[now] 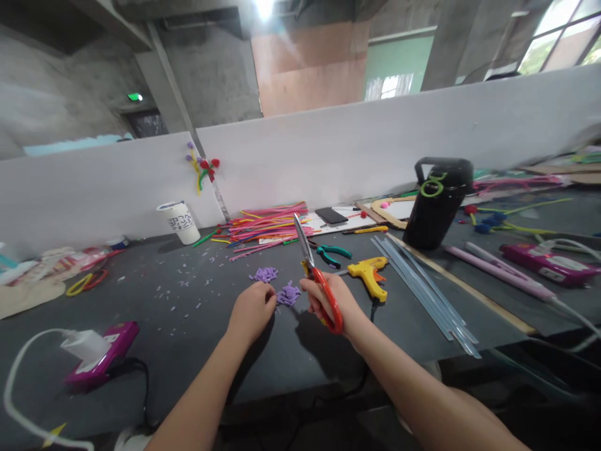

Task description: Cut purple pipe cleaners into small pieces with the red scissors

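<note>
My right hand [336, 298] grips a pair of scissors [305, 244] with red-orange handles. The blades point up and away, and they look closed together. My left hand [253, 309] rests low over the dark table with its fingers curled in. Whatever its fingertips may hold is hidden. Just beyond it lies a small pile of short purple pieces [265, 274]. A second purple pile [288, 293] sits between my two hands. Right of the scissors are teal-handled pliers [334, 254] and a yellow glue gun [370, 275].
Pink and mixed-colour pipe cleaners [270, 224] lie at the back by the white partition [328, 156]. Clear glue sticks [422, 291] and a black bottle [436, 207] are on the right. At left stand a white cup [181, 222] and a magenta power strip [106, 357] with cords.
</note>
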Demonstrator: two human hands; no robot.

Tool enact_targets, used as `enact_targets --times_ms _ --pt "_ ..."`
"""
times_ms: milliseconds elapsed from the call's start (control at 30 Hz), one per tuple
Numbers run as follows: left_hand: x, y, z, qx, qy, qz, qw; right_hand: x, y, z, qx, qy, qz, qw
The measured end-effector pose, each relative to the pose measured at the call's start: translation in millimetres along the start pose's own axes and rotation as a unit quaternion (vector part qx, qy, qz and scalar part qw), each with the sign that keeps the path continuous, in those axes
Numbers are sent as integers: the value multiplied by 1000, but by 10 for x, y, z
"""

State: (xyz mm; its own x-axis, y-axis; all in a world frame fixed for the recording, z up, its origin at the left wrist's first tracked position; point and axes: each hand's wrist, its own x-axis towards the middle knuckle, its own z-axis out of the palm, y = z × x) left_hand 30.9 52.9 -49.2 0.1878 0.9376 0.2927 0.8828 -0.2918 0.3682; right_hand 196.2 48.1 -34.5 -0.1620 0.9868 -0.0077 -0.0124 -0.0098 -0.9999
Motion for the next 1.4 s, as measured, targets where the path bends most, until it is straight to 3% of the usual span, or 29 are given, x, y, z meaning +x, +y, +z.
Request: enact_targets --times_ms 167,433,633,733,833,967,1100,1233,1400 --pt "97 -86 25 9 1 -25 1000 -24 -6 -62 -23 1 5 1000" --pt "-120 -104 190 64 32 -48 996 -36 -19 -107 -49 17 6 999" --pt "-68 -345 -38 92 125 -92 984 -66 -44 -81 -44 13 -1 999" --pt "-55 -395 -75 58 87 -18 994 -72 -53 -75 -47 13 1 999" --pt "-62 -374 41 30 23 60 997 -69 -52 -70 -53 13 2 999" --pt "-66 -358 183 28 -15 92 995 -65 -44 -62 -58 11 2 998" --pt "-110 -320 166 39 -35 98 994 -65 -30 -66 -61 11 6 998" --pt "-203 -386 22 38 -32 58 997 -66 -27 -88 -64 14 14 998" --pt "-311 -684 -227 6 36 -77 996 -71 -63 -106 -54 12 5 998"
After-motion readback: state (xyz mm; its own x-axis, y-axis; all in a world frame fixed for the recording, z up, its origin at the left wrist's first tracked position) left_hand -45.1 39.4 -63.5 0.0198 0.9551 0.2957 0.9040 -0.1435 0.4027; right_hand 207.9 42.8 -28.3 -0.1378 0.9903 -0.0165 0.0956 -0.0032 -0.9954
